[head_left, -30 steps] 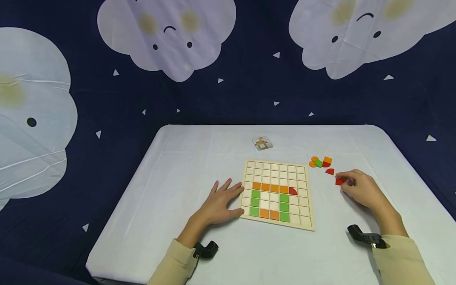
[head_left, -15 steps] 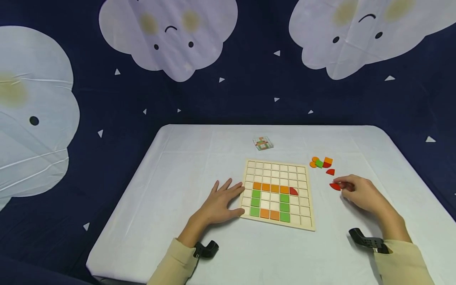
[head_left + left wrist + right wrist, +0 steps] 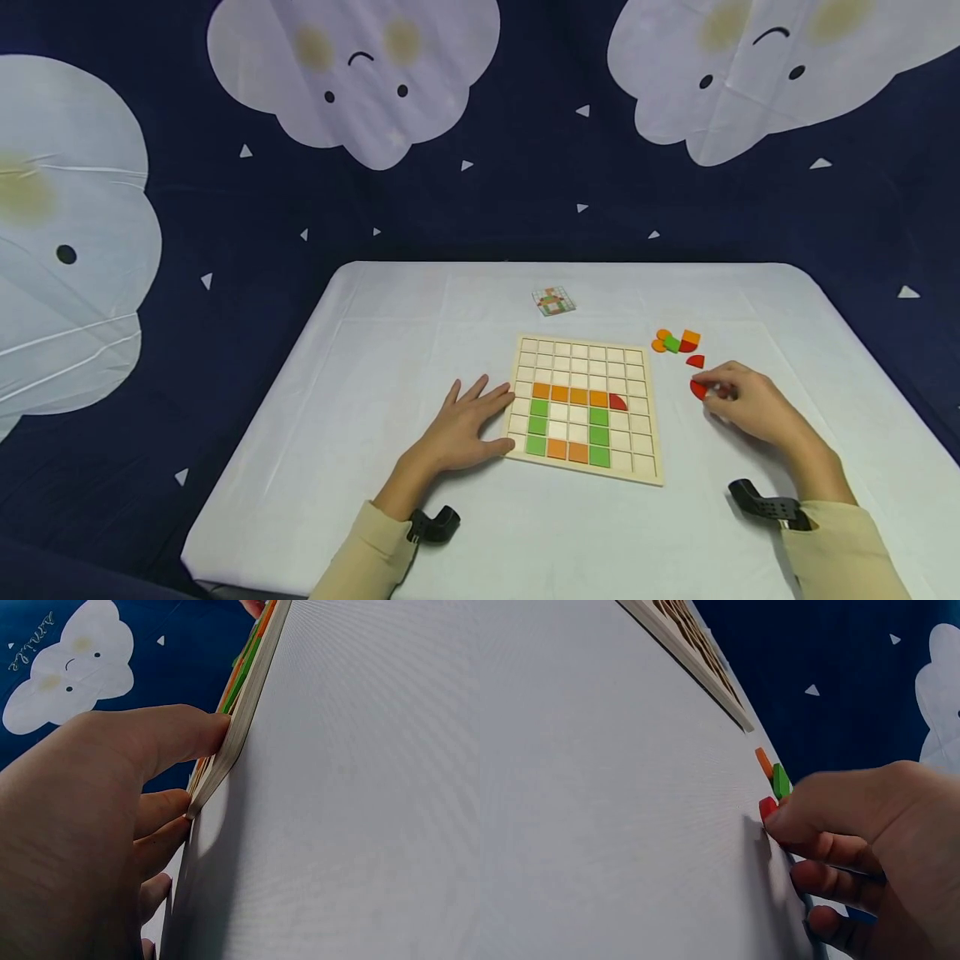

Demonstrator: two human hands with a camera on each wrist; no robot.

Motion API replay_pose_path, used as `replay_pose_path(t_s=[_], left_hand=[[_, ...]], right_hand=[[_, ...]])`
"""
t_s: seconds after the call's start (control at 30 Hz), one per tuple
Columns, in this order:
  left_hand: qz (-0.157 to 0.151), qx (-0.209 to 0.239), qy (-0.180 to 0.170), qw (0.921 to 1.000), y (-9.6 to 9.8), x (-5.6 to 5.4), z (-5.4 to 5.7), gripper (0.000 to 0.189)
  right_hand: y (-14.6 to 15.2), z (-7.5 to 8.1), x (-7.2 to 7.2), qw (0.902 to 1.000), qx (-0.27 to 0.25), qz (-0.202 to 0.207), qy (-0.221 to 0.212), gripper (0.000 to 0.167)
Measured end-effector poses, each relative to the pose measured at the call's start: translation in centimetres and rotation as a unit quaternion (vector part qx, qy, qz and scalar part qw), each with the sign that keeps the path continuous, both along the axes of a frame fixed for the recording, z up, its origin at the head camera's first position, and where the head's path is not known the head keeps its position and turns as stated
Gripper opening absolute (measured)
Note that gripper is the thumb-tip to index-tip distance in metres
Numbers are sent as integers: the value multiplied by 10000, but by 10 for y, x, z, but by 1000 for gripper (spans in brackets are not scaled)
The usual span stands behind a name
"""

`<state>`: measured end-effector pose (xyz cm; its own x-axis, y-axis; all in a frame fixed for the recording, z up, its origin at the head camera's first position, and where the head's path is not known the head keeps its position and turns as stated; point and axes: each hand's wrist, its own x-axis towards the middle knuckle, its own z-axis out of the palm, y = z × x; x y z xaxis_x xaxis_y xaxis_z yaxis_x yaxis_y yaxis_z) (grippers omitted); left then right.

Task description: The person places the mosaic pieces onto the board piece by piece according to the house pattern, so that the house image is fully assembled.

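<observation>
Fingers of the right hand (image 3: 752, 406) pinch a red piece (image 3: 697, 389), slightly nearer the grid board (image 3: 637, 443) than a second ago — whether clear of the counter (image 3: 420, 333) I can't tell — so it's held but unplaced, the left hand (image 3: 456, 429), fingers spread, touching the board.

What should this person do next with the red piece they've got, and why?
Probably carry the red piece to the board: the right hand already pinches it, and the left hand touches the board's edge. The square left of the orange row seems likely, since a red quarter-circle sits at its right end.
</observation>
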<state>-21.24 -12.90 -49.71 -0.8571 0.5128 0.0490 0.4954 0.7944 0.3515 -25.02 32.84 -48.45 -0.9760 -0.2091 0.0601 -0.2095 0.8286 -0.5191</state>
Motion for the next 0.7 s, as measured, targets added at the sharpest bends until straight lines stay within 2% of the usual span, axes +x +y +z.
replay_pose_path(t_s=[0.1, 0.3, 0.7], left_hand=[[-2, 10, 10, 10000, 0, -1, -1, 73], [-3, -8, 11, 10000, 1, -1, -2, 73], [-1, -18, 24, 10000, 1, -1, 0, 73]], right_hand=[[-1, -1, -1, 10000, 23, 49, -56, 36], [-4, -4, -4, 9997, 27, 144, 200, 33], [-14, -8, -8, 9990, -52, 294, 333, 35]])
